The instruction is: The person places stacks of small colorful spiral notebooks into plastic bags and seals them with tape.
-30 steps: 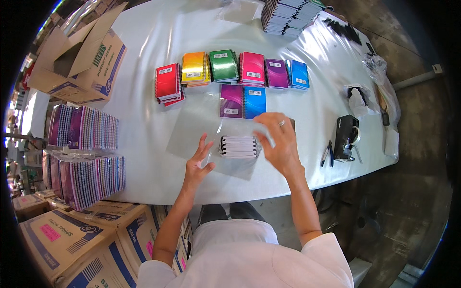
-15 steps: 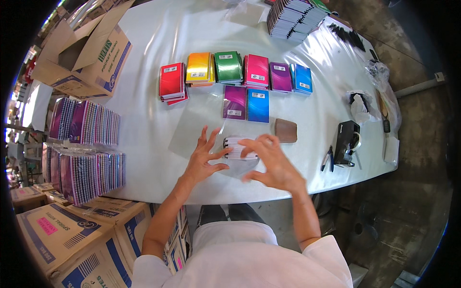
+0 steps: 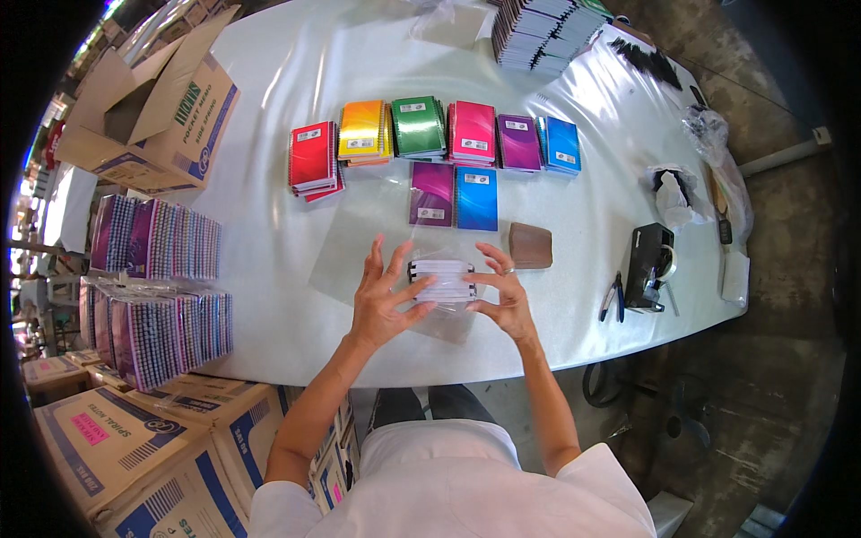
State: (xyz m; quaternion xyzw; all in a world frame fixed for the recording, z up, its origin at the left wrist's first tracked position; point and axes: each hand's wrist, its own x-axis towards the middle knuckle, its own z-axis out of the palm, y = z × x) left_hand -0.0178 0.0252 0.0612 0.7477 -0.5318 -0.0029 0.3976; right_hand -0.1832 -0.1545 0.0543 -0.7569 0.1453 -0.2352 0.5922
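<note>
- Two hands work one small stack of notebooks (image 3: 441,280) near the table's front edge: our left hand (image 3: 384,300) presses its spread fingers against the stack's left end, and our right hand (image 3: 504,296) grips the right end with fingers and thumb.
- We see the stack lying flat inside or on a clear plastic bag (image 3: 448,318); we cannot tell whether the bag is fully around it or sealed.
- Just beyond the hands, a purple notebook (image 3: 431,194) and a blue notebook (image 3: 476,198) lie side by side, with a brown pad (image 3: 530,246) to their right.
- Further back, we have a row of coloured piles (image 3: 437,136), red through yellow, green, pink and purple to blue, and a grey-white stack (image 3: 547,31) at the far edge.
- To our right sit a tape dispenser (image 3: 649,267) and pliers (image 3: 613,298).
- To our left stand many bundled notebooks (image 3: 157,296) on the white table (image 3: 269,296), with cartons (image 3: 148,99) beyond and below.
- We judge the work well along: many bundles are done, this one is mid-bagging, and the coloured piles are left.
</note>
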